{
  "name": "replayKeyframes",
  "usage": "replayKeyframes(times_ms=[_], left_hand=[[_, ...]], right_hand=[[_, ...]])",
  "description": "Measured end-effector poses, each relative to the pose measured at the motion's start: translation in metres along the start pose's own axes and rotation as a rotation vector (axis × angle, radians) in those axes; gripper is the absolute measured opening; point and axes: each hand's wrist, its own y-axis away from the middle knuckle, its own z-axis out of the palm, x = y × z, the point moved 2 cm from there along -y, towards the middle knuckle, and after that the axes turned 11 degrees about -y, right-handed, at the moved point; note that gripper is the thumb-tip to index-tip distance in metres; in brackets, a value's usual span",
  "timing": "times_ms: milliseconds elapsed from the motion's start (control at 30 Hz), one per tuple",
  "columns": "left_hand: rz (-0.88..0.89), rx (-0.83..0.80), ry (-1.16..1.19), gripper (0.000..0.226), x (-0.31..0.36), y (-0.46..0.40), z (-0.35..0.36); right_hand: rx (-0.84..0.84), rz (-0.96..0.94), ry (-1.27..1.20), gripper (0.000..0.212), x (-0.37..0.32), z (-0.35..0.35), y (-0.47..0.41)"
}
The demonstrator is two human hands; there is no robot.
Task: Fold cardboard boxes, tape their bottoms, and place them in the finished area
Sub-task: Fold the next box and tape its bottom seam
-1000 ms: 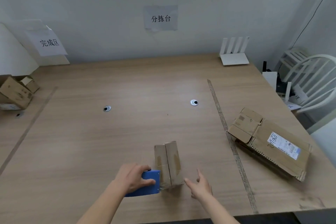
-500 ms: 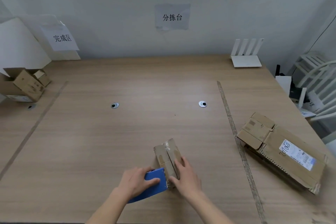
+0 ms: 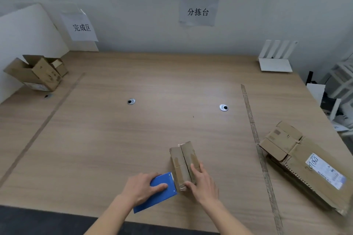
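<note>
A small cardboard box [image 3: 183, 162] stands on the wooden table [image 3: 133, 139] near the front edge, its two bottom flaps folded shut on top. My right hand [image 3: 202, 183] rests on the box's near right side, fingers on the flaps and thumb at the near end. My left hand [image 3: 143, 187] grips a blue tape dispenser [image 3: 160, 192], whose front edge meets the box's near left corner. Flattened cardboard boxes [image 3: 305, 166] lie stacked at the right. Two folded boxes [image 3: 38, 72] sit at the far left under a paper sign [image 3: 81, 27].
A tape strip [image 3: 256, 139] runs along the table on the right, a faint line [image 3: 42, 129] on the left. A white router [image 3: 275, 57] stands at the back right. Two cable grommets [image 3: 223, 107] are set in the tabletop. White chairs [image 3: 342, 82] stand beyond the right edge.
My right hand moved from beside the box onto its right side. The dispenser in my left hand stays at the box's near left. The view shifted left and down.
</note>
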Motion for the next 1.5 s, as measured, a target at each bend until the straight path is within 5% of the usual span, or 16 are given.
replayKeyframes(times_ms=[333, 733, 900, 1233, 1367, 1500], left_hand=[[0.067, -0.003, -0.119, 0.062, -0.002, 0.002, -0.011], [0.056, -0.035, -0.096, 0.031, -0.019, 0.011, -0.014], [0.031, 0.005, -0.233, 0.059, -0.008, 0.002, -0.002], [-0.143, 0.041, -0.392, 0.047, 0.034, -0.029, 0.048], [-0.250, 0.165, -0.280, 0.052, 0.009, -0.020, 0.056], [-0.252, 0.219, -0.229, 0.056, -0.008, -0.010, 0.060]], right_hand=[[-0.009, 0.002, -0.006, 0.073, 0.000, 0.000, 0.001], [-0.022, 0.001, -0.035, 0.071, 0.001, -0.001, 0.004], [-0.016, 0.004, -0.043, 0.072, 0.002, -0.001, 0.004], [0.020, 0.001, -0.047, 0.076, 0.008, 0.009, 0.002], [0.013, -0.012, -0.049, 0.078, 0.010, 0.005, 0.000], [0.017, -0.009, -0.013, 0.101, 0.007, 0.012, 0.006]])
